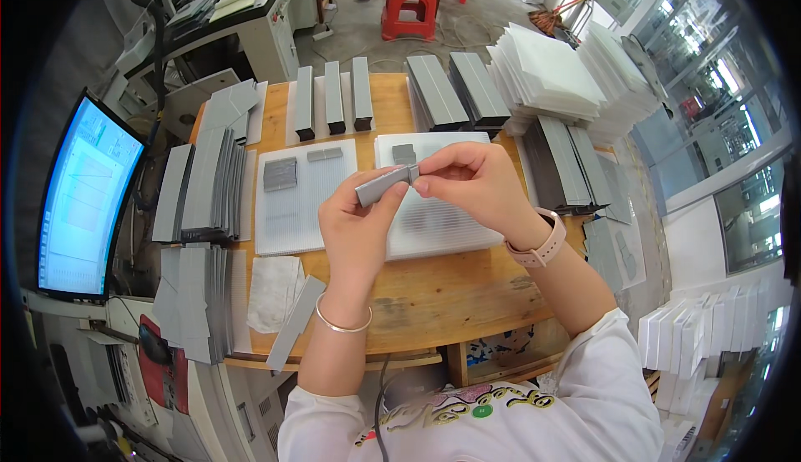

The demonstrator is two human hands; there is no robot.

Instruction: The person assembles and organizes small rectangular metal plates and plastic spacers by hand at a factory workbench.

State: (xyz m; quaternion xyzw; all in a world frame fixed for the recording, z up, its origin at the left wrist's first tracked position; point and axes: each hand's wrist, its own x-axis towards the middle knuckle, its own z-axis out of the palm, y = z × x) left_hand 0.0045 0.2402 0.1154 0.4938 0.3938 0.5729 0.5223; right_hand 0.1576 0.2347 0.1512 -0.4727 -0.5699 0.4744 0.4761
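Observation:
My left hand (pixel 357 222) is closed around a narrow grey bar (pixel 382 186), gripping it between thumb and fingers above the table. At the bar's right end, my right hand (pixel 469 176) pinches a small grey piece (pixel 413 173) that touches the bar; whether the two are joined I cannot tell. Beneath both hands lies a stack of white corrugated plastic sheets (pixel 450 228), with a small grey block (pixel 404 154) near its far edge. Left of it, another white ribbed sheet (pixel 304 220) carries a stack of small grey pieces (pixel 280 174) and a short grey strip (pixel 324 154).
Long grey box-shaped pieces (pixel 438 95) stand along the wooden table's (pixel 417 308) far side. Grey panels (pixel 213 182) are piled at the left, beside a lit monitor (pixel 88 203). White foam sheets (pixel 546 74) rise at the far right. A white cloth (pixel 274 291) lies near my left forearm.

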